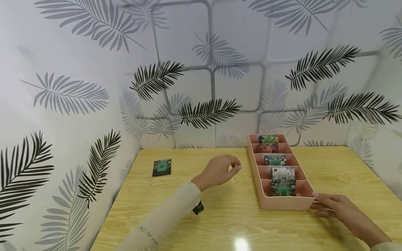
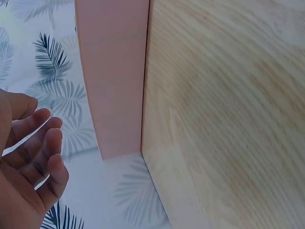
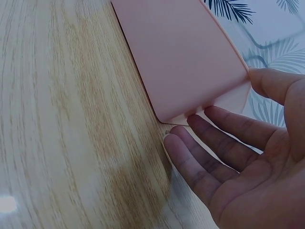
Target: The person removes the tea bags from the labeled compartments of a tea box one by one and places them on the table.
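At the near right corner of the pink box (image 1: pixel 284 203) on the table (image 1: pixel 220 216), my right hand (image 1: pixel 347 212) pinched it; my left hand (image 1: pixel 218 170), loosely curled, held nothing. The box seemed light and stiff, best lifted by both sides.

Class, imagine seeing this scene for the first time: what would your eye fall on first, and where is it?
Probably the long pink divided box, right of centre on the yellowish wood-grain table, with small printed packets in its compartments and the right hand touching its near right corner. Next might come the black-and-grey leaf-patterned wall covering behind the table, then the lone dark, flat packet with a green patch at the table's far left.
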A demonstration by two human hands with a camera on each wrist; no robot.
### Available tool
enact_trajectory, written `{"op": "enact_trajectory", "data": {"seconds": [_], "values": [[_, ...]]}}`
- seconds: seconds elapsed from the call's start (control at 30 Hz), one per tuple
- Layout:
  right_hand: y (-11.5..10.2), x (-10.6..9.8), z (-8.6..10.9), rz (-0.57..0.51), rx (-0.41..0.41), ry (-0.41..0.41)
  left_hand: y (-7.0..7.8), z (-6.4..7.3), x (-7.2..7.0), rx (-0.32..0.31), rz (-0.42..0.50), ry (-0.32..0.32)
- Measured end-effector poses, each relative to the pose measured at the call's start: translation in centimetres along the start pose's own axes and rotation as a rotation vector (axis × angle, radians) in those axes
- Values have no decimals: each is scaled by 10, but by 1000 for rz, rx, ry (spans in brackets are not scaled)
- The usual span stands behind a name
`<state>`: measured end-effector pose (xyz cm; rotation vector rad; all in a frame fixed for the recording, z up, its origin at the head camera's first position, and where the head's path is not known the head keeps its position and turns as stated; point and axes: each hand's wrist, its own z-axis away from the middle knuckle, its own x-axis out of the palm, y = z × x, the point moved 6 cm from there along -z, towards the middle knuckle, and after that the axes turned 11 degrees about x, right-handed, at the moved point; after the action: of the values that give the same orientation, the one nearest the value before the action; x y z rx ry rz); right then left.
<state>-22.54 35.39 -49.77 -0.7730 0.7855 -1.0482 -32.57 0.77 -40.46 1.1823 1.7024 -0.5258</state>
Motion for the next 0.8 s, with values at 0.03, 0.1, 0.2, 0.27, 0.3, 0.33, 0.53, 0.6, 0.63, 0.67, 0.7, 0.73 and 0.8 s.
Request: {"op": "enact_trajectory", "data": {"seconds": [0.03,0.1,0.2,0.27,0.3,0.33,0.53,0.6,0.63,0.67,0.7,0.73,0.8], "values": [[0,0,0,2,-2,0,3,-2,2,8,4,-2],[-1,0,1,1,-8,1,10,-6,6,19,17,-10],[-1,1,2,1,-10,-1,21,-12,15,38,28,-26],[-1,1,2,3,-6,2,28,-16,21,51,37,-40],[-1,1,2,4,-5,4,32,-18,23,59,38,-44],[-1,1,1,4,-4,5,35,-20,26,68,32,-46],[-2,2,-1,-12,-13,4,54,-32,35,108,25,-67],[-2,1,-1,-13,-18,1,59,-36,37,116,34,-77],[-2,1,0,-13,-20,0,61,-37,39,118,32,-81],[-2,1,0,-13,-23,-1,62,-39,40,117,32,-86],[-2,1,0,-13,-25,-2,63,-40,42,115,33,-89],[-2,1,1,-15,-25,-3,64,-41,43,111,31,-93],[-2,1,1,-16,-29,-4,65,-43,47,106,19,-102]]}}
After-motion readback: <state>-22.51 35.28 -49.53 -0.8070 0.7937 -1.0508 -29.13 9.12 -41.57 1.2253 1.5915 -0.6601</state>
